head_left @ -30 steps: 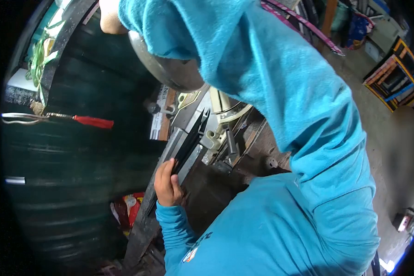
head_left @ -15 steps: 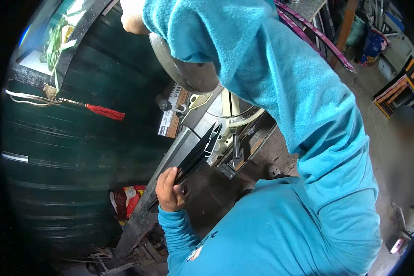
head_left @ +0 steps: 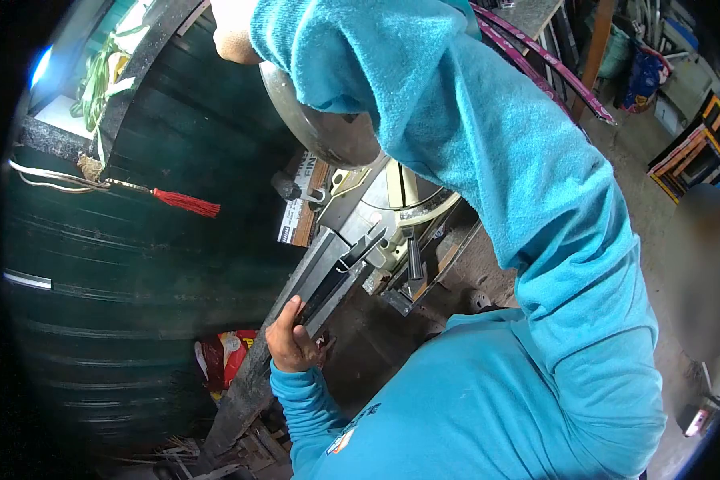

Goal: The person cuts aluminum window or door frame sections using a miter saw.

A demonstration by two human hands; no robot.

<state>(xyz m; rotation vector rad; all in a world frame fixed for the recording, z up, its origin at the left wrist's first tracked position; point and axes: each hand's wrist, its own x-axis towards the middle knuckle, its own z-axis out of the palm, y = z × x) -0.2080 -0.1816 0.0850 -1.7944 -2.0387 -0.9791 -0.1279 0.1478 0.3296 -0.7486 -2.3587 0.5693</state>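
Observation:
My left hand (head_left: 292, 340) holds a long black metal profile (head_left: 326, 286) with its fingers over it, on the grey bench rail. The profile's cut end, with a pale outline, points at the round base of a mitre saw (head_left: 374, 204). My right hand (head_left: 234, 36) is at the top edge, beside the saw's round blade guard (head_left: 316, 120). Only its wrist side shows; its fingers and whatever they touch are out of view. The guard is raised above the saw base, and my right sleeve hides part of it.
A dark green corrugated wall (head_left: 136, 272) stands on the left, with a red tassel (head_left: 186, 202) hanging before it. A labelled box (head_left: 296, 212) sits behind the saw. Pink strips (head_left: 548, 56) and framed pieces (head_left: 700, 152) are at the right, near a blurred shape.
The black profile has slid down and left along the rail, so its end is farther from the saw base. My left hand moved slightly left with it. My right hand stays at the top.

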